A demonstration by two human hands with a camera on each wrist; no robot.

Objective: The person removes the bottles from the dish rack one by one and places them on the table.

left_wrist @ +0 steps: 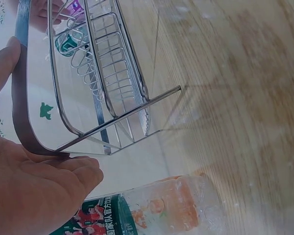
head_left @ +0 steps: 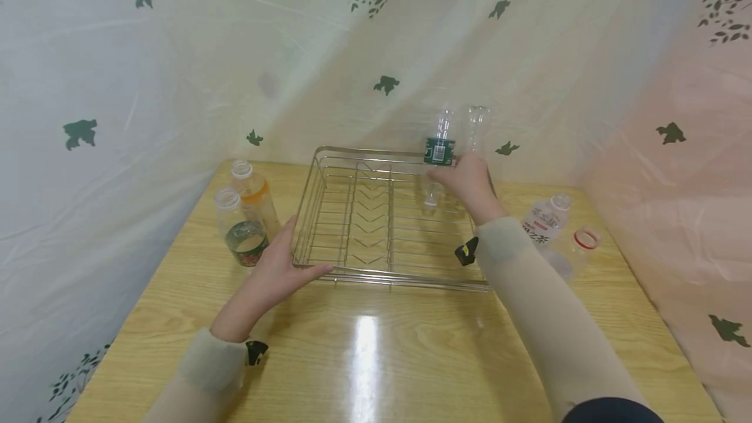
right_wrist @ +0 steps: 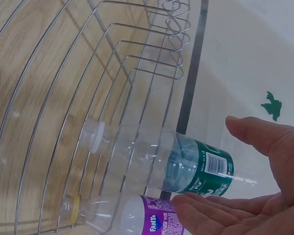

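Observation:
A wire dish rack (head_left: 376, 274) stands on the table. At its far right, a clear plastic bottle with a green label (head_left: 439, 151) sits upside down, its white cap low between the wires. Beside it a second inverted bottle (head_left: 477, 124) shows a purple Fanta label (right_wrist: 159, 218) and a yellow cap in the right wrist view. My right hand (head_left: 467, 181) is at these bottles, its fingers extended alongside them and the thumb spread away. My left hand (head_left: 281, 269) rests on the rack's near left corner, thumb along the front rim, fingers along the left side.
Left of the rack stand a bottle with an orange band (head_left: 256, 196) and one with a dark green label (head_left: 247, 240). To the right are a bottle with a pale label (head_left: 543, 219) and a clear bottle with a red neck ring (head_left: 586, 239). A leaf-patterned curtain (head_left: 317, 70) hangs behind.

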